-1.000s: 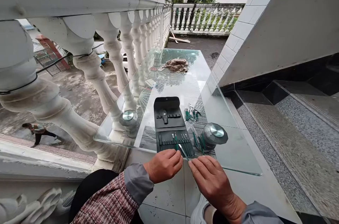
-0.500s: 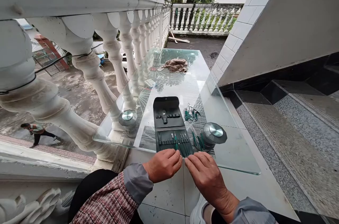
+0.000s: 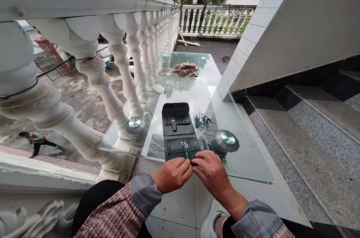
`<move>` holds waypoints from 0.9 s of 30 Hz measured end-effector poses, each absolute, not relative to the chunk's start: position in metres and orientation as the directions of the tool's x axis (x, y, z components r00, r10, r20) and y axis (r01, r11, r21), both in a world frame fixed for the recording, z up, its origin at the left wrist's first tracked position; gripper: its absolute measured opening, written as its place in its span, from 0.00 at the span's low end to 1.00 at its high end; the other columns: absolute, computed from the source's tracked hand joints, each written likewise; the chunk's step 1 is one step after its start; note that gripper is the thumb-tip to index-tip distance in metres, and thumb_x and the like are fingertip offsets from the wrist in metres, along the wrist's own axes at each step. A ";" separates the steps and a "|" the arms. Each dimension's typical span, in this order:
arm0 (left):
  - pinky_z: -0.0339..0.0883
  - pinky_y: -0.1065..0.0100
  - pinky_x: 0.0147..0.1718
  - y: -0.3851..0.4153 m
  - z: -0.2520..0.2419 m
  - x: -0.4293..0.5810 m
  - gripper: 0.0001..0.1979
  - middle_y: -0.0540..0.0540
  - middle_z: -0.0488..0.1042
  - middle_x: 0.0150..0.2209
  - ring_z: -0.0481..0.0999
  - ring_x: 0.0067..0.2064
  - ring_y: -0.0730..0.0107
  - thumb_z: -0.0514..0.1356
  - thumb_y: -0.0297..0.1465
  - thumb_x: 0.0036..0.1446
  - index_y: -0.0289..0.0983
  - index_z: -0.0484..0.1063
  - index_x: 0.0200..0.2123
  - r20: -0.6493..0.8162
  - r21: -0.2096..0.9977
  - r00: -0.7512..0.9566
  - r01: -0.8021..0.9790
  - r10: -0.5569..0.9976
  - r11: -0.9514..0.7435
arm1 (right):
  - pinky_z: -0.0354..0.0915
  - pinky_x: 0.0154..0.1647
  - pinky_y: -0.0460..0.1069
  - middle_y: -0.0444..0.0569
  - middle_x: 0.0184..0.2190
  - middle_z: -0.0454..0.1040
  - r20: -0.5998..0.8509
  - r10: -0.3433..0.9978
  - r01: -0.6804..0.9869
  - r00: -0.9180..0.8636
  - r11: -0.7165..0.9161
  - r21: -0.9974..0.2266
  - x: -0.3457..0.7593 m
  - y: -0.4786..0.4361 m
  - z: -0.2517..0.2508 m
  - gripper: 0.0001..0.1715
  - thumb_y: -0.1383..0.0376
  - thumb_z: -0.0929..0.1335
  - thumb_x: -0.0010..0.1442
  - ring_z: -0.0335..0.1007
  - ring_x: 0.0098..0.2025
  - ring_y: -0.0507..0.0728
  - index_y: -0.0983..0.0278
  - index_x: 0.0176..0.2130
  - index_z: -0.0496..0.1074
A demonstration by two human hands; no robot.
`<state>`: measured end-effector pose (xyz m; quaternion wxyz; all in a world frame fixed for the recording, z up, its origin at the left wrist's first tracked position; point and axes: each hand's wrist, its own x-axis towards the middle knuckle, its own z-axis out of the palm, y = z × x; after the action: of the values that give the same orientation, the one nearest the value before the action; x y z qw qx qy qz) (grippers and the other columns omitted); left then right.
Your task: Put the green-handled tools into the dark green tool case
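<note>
A black folding tool case [image 3: 180, 133] lies open on the glass table [image 3: 247, 155]. Slim metal and green-handled tools [image 3: 186, 147] stand in its near row of loops, and a dark leaf-shaped piece [image 3: 174, 123] sits in the upper part. At the case's near edge, my left hand [image 3: 172, 174] is closed, thumb and fingers pinched together. Just to its right, my right hand [image 3: 213, 173] is also closed in a pinch, its fingertips over the case's near right corner. What either pinch holds is hidden. Green-and-silver nail clippers [image 3: 201, 120] lie right of the case.
Round metal-capped table supports [image 3: 226, 140] show under the glass on both sides. More green-handled tools [image 3: 204, 142] lie by the right one. A brown cloth [image 3: 185, 69] rests at the far end. White balusters [image 3: 92, 69] line the left; stone steps [image 3: 298, 129] rise on the right.
My right hand has moved slightly left and up onto the case's near right corner, covering tool ends there. My left hand stays almost in place.
</note>
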<state>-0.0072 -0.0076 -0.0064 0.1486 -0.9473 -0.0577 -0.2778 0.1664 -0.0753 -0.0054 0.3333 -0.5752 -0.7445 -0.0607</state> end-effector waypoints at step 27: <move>0.70 0.64 0.41 -0.008 -0.006 -0.014 0.12 0.36 0.71 0.48 0.73 0.42 0.65 0.49 0.25 0.64 0.29 0.68 0.47 0.476 -0.295 0.879 0.149 -0.010 -0.944 | 0.60 0.51 0.56 0.51 0.43 0.72 0.571 0.815 0.922 0.103 0.138 -0.362 0.230 -0.080 0.022 0.17 0.59 0.60 0.62 0.65 0.48 0.58 0.61 0.47 0.71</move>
<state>-0.0136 -0.0084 -0.0057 0.1635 -0.9555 -0.0365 -0.2427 0.2298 -0.0803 0.0223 0.3547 -0.6523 -0.6656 -0.0754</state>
